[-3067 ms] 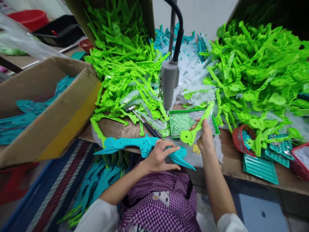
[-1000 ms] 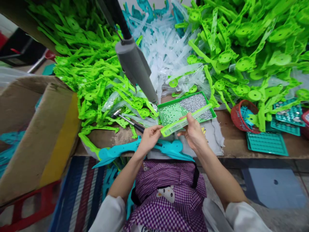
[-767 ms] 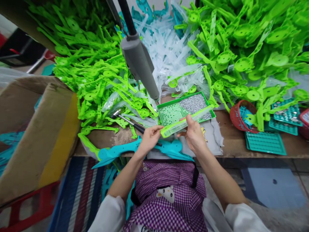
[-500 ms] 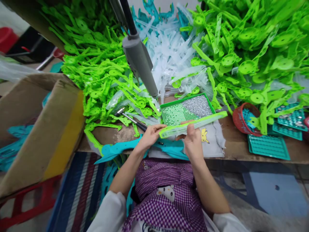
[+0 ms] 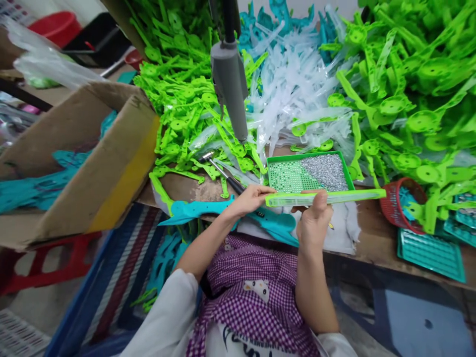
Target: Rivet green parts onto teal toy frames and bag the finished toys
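Observation:
Both my hands hold a long lime-green plastic part with a translucent strip along its side, level over the table's front edge. My left hand pinches its left end. My right hand grips it near the middle, thumb on the near side and fingers mostly hidden behind. Just beyond the part lies a green perforated tray with small silvery screws or pins heaped in its right half. A blue plastic part lies under my left forearm, on the table edge.
A grey electric screwdriver hangs over the table. A hammer lies left of the tray. Piles of lime-green parts and clear strips fill the back. A red basket stands right; a cardboard box stands left.
The view has turned to the left, so the box shows more. The lime-green part, still in both hands, has levelled out from its tilt.

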Tool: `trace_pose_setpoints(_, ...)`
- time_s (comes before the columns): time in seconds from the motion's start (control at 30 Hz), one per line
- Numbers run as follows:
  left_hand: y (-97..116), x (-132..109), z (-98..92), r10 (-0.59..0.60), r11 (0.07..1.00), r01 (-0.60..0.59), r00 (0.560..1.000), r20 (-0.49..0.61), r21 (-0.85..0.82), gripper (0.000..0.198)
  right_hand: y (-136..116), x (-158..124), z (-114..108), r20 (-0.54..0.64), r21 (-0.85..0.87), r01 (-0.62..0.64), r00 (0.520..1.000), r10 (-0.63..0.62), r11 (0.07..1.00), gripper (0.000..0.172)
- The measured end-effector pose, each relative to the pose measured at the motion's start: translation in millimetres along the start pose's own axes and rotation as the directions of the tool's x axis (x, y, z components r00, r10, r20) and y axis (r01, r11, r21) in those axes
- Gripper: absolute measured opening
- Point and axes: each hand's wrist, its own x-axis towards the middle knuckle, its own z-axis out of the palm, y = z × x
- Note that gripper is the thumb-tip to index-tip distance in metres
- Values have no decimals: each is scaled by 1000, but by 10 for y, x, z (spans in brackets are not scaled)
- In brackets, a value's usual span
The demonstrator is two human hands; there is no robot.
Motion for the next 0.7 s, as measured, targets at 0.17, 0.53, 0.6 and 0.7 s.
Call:
trace_pose_setpoints(0.17, -15, 1, -4, 34, 999, -35, 999, 28, 16, 26, 29, 57, 5, -29, -29, 16, 999, -17, 999, 48)
trace_pose_setpoints(0.53, -30, 11, -32, -12, 997, 6, 996, 83, 80, 25, 59, -77, 13, -121, 95, -19, 992, 30, 995, 44)
trace_pose_setpoints(0.6, -18, 19, -43, -57, 993, 45, 993, 108, 104, 25, 57, -156, -25, -95, 121, -29, 995, 41, 992, 44)
trace_pose_setpoints(0.7, -17, 41, -44, -116, 990, 102, 983, 145, 102, 25, 61, -224, -50, -110, 115, -20, 993, 33, 993, 43)
